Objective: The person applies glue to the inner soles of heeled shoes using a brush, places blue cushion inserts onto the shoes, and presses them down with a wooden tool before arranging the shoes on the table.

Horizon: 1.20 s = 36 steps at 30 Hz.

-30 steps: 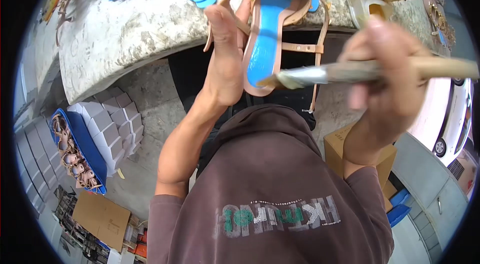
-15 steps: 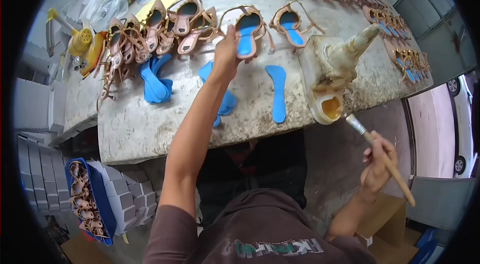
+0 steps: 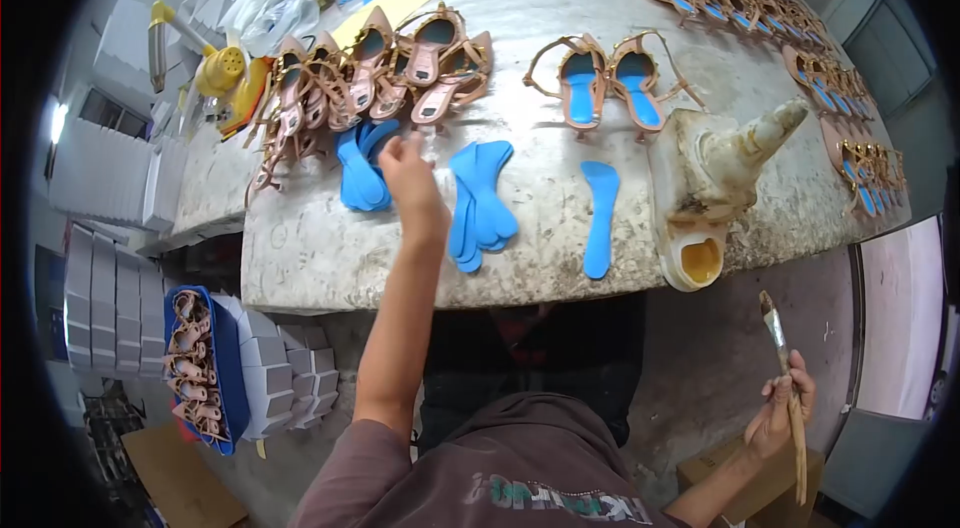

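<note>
While right hand (image 3: 782, 412) grips brush (image 3: 775, 328) | left hand (image 3: 410, 176): grasp unclear | pot (image 3: 675, 265): yellow liquid (image 3: 702, 262) | blue bin (image 3: 232, 378): sandals (image 3: 190, 368)

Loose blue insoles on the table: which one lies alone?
The single insole beside the stained container; the others overlap in a left pile and a middle pile.

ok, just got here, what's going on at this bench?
Someone's right hand holds a brush, tip up, off the table near a crusted container with yellow stuff in its opening. The left hand is at the leftmost blue insole pile; can't tell if it's holding one. Two sandals with blue insoles stand side by side, and a single loose insole lies nearer the person.
</note>
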Tool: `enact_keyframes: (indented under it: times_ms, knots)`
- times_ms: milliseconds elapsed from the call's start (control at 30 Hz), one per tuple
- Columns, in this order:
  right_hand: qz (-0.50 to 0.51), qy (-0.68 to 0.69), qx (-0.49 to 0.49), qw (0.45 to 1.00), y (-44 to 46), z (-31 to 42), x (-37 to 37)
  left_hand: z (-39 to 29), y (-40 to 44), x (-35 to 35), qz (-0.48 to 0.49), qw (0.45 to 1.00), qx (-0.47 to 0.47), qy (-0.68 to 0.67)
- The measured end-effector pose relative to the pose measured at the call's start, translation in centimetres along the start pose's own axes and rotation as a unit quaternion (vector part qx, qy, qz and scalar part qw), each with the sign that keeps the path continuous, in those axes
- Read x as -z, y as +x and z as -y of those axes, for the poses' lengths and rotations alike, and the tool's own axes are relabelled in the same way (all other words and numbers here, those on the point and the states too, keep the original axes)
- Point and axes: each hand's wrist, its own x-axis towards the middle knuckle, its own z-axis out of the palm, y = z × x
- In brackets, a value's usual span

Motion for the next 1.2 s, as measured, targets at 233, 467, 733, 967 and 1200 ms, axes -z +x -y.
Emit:
enact_keyframes:
  times_ms: [233, 467, 733, 967, 1200]
  knots:
    - [0.145, 0.053, 0.08, 0.985, 1.3, 3.2, -8.6, 2.4, 8.1, -3.1, 0.016, 0.982, -0.054, 0.178]
    - [0.084, -0.034, 0.05, 0.995, -0.4, 4.8, -8.2, -2.2, 12.5, -5.3, 0.086, 0.853, -0.205, 0.473]
    - [0.159, -0.001, 0.09, 0.983, -2.1, 7.1, -13.3, -1.6, 17.5, -8.3, 0.183, 0.87, -0.153, 0.432]
    - [0.13, -0.11, 0.137, 0.976, -0.9, 7.9, -10.4, -11.1, 17.2, 3.3, 0.457, 0.888, 0.005, 0.055]
    - [0.048, -0.215, -0.049, 0.974, 5.7, 6.1, -12.9, -7.5, -1.8, 11.7, 0.605, 0.741, 0.08, -0.278]
